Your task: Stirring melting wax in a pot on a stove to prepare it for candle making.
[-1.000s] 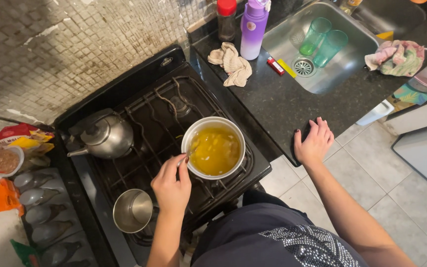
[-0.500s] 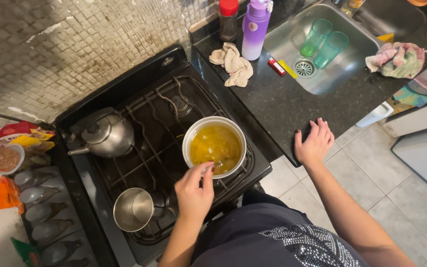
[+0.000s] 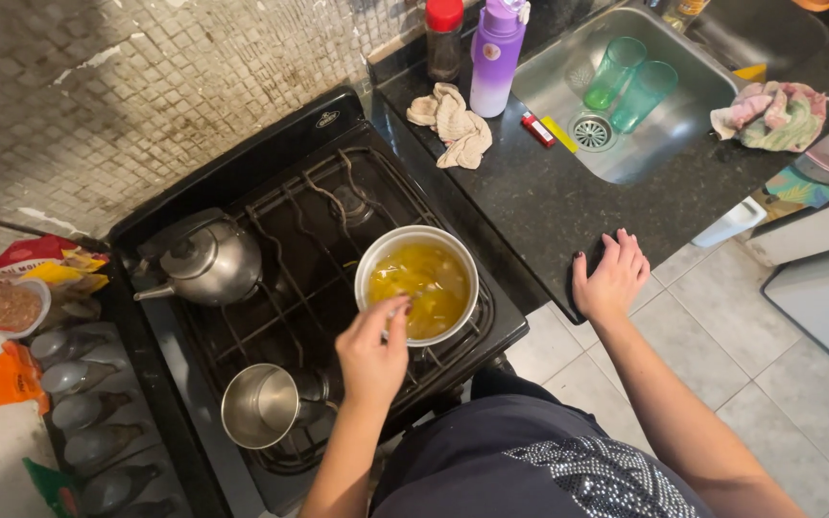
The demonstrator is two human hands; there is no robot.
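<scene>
The left hand [image 3: 373, 353] reaches up from the lower edge of the view, forearm rising almost straight, wrist bent slightly toward the pot [image 3: 417, 285]. Its thumb and fingers are pinched around the thin handle of a spoon [image 3: 413, 301], whose far end dips into the yellow liquid inside the pot. The pot sits on the stove [image 3: 309, 288] just beyond the fingertips, on the burner nearest the countertop [image 3: 549, 201].

The right arm stretches out to the side, elbow low, and the right hand [image 3: 610, 276] lies flat and open on the counter's front edge, fingers spread, holding nothing.

A small steel cup [image 3: 261, 406] stands just left of the left wrist; a kettle [image 3: 205, 261] sits farther off, beyond it.
</scene>
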